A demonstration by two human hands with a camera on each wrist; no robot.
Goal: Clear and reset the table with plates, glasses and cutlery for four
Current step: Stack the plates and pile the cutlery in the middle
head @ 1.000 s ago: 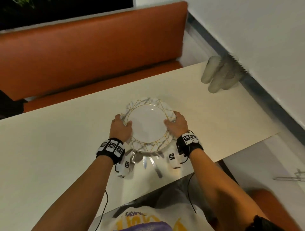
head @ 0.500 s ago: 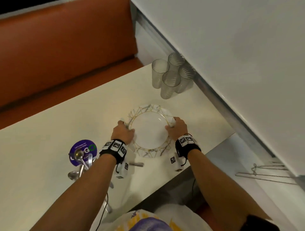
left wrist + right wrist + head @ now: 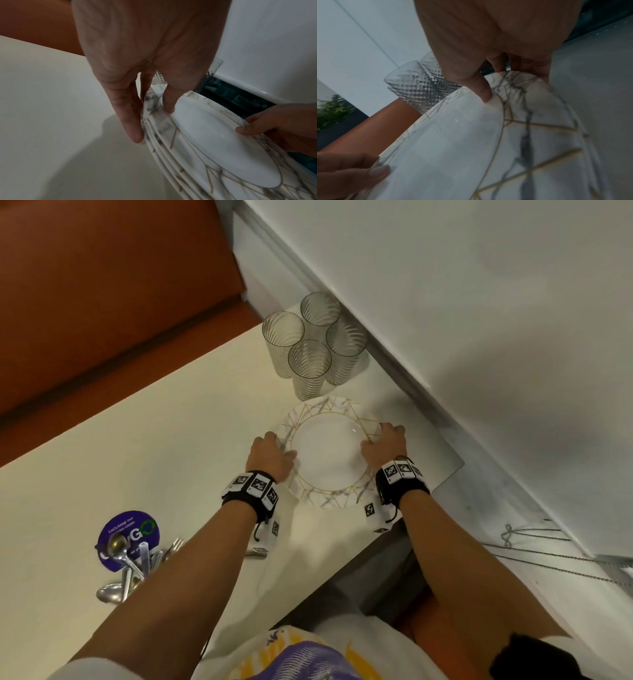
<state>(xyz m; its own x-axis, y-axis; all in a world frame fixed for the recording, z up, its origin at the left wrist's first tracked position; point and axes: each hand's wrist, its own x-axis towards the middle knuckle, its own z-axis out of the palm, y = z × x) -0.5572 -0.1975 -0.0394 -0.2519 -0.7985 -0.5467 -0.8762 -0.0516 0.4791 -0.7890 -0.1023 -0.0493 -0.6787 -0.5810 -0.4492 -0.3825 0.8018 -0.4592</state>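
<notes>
Both hands hold a stack of marble-patterned plates point(image 3: 327, 455) with gold lines at the tabletop's point(image 3: 171, 446) right end: the left hand point(image 3: 270, 455) grips the left rim and the right hand point(image 3: 385, 448) the right rim, thumbs on top; the left wrist view shows about four rims. Four empty ribbed glasses point(image 3: 310, 350) stand clustered just beyond the stack by the wall. A pile of spoons and forks point(image 3: 132, 568), too tangled to count, lies partly on a purple round sticker point(image 3: 128, 530) near the left forearm.

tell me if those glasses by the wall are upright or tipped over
Upright. The head view looks down into the round open rims of all four glasses, clustered together on the table just beyond the stack of plates.
</notes>
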